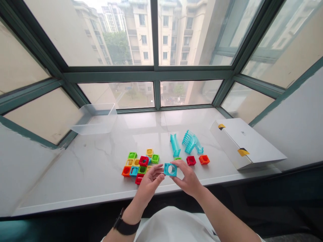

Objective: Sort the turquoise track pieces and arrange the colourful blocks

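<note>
A light-blue hollow cube block (167, 170) with a round hole is pinched between the thumb and fingers of my right hand (188, 178). My left hand (150, 178) is beside the block's left side, its thumb and fingers apart; whether a fingertip touches the block is unclear. Under and beyond my left hand lies a cluster of red, orange, yellow, green and blue blocks, including a raised red block (144, 161) and a lower orange block (126, 171). A green block (178, 158) is mostly hidden behind my right hand. Farther right sit a red block (191, 160) and an orange block (204, 159).
Clear turquoise track pieces, one straight (175, 145) and others curved (189, 142), lie beyond the blocks on the white marble-look sill (96, 168). A transparent plastic bin (98, 128) stands at the back left, a white box (249, 139) at the right. Windows enclose the sill.
</note>
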A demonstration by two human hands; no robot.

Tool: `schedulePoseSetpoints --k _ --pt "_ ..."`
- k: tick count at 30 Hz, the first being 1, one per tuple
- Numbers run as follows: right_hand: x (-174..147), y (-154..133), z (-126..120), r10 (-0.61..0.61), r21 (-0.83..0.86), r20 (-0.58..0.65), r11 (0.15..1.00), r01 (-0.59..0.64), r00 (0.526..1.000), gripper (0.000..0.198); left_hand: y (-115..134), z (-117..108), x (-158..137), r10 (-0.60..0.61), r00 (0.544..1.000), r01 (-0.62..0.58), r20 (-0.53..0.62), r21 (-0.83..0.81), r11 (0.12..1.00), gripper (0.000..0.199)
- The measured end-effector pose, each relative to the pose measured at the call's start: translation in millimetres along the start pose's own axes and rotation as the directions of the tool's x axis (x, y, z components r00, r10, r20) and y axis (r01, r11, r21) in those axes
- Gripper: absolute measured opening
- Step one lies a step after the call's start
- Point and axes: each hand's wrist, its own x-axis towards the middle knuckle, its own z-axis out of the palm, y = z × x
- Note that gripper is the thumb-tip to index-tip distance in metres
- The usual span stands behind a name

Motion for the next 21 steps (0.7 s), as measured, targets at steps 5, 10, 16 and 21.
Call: schedulePoseSetpoints --k 5,10,16,21 --pt "-25 34 -29 0.114 -0.054 -0.085 0.991 -0.119 0.990 0.043 6 -8 -5 -0.034 0.990 0.044 -0.134 0.071 0.997 0.051" --pt "-53 58 -66 0.259 -0.109 -0.139 0.955 -0.275 0.956 0.041 7 -25 -9 -0.063 0.973 0.076 -0.220 0.053 0.996 0.050" --pt "-71 66 -85 0.382 -0.152 -0.093 0.907 -0.393 0.919 0.042 4 -35 -9 -0.059 0.954 0.069 -0.295 0.026 0.997 0.048" --pt "-78 83 -83 0.390 -0.206 -0.009 0.900 -0.383 0.921 0.043 3 -37 -9 -0.042 0.948 0.055 -0.314 0.033 0.998 0.048"
